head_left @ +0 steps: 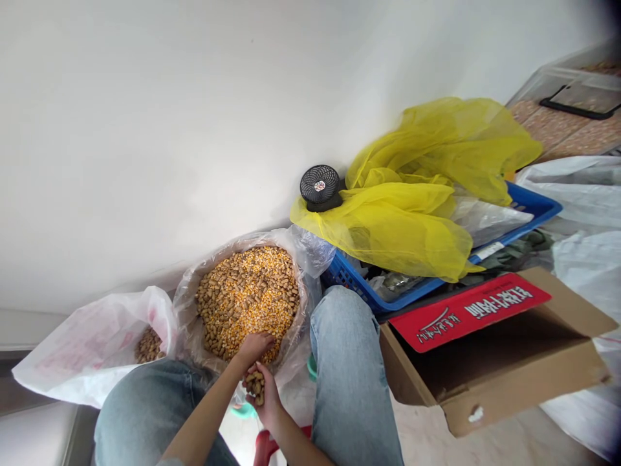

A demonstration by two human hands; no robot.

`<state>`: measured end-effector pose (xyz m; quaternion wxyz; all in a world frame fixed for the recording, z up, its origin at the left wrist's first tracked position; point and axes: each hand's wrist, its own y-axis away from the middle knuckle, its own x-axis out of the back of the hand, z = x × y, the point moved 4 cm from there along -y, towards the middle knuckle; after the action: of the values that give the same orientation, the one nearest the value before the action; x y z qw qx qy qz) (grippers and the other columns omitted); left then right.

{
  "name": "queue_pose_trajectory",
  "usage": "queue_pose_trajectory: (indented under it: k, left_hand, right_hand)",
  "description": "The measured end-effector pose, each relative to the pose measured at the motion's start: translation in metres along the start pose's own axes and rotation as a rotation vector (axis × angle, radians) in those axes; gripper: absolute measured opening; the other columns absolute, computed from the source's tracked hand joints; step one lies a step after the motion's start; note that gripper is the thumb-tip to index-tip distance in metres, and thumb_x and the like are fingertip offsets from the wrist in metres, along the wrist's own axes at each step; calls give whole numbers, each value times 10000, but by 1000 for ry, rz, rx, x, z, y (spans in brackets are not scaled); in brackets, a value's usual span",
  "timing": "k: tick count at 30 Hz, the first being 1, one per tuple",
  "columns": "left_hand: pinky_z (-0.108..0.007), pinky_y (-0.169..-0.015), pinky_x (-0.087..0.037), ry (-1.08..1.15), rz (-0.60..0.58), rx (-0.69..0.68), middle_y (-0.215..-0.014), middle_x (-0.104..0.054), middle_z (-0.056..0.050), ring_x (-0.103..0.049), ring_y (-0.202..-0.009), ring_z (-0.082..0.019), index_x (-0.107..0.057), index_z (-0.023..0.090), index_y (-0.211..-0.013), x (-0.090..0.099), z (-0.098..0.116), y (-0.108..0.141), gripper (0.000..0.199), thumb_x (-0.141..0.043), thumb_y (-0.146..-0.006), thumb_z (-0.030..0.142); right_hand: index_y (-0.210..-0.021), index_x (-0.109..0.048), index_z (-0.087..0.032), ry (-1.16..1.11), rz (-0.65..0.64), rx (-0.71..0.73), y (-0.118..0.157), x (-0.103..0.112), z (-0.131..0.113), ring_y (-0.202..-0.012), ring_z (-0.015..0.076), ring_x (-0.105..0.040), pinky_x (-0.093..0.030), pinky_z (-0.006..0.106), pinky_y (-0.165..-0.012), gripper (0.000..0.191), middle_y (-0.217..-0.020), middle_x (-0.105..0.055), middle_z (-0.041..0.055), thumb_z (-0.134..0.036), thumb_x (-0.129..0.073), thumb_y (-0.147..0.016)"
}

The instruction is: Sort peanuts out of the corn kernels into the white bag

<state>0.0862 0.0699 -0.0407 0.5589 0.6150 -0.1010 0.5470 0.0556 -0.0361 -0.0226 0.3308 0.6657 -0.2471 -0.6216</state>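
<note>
A round, plastic-lined container (301, 294) holds yellow corn kernels (259, 310) mixed with peanuts in their shells (218, 291). At its near edge, my left hand (258, 346) reaches over the corn with its fingers bent down; whatever its fingertips hold is too small to make out. Just below and to the right, my right hand (266, 388) is cupped around several unshelled peanuts (255, 386), close to my left wrist.
To the left lies a white sack (97, 336) with peanuts inside. Right of the container are a small black fan (320, 188), yellow mesh cloth (412, 220), a blue basket (354, 281), an open cardboard box (524, 382) and a clear bin (577, 97).
</note>
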Motion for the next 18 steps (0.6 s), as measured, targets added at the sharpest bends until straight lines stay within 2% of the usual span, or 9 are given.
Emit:
queue_pose_trajectory:
  k: [7,11,18]
  left_hand:
    - [-278,-720,-398,145,92,25,-926,-622,-59,-570,-853,-198,-591,233,-931,3,-8,7,318,-325,-821,367]
    - [-297,-731,-393,178,60,28,-896,-630,-54,-569,-848,-217,-606,238,-886,-3,-9,3,238,-415,-781,335]
    - [-289,-742,-390,251,81,41,-881,-637,-51,-563,-844,-201,-616,228,-837,-2,-7,1,252,-394,-788,337]
  right_hand:
    - [-623,-516,-180,15,2,10,2,-1,-1,-507,109,-541,-300,176,-393,246,-550,-576,-14,-416,-583,-600]
    - [-629,-514,-181,22,13,11,3,-2,-1,-500,110,-541,-289,175,-388,247,-537,-566,-26,-412,-592,-590]
    - [-624,-511,-181,-17,4,15,1,-2,-1,-485,105,-530,-284,175,-383,236,-524,-559,-26,-403,-586,-596]
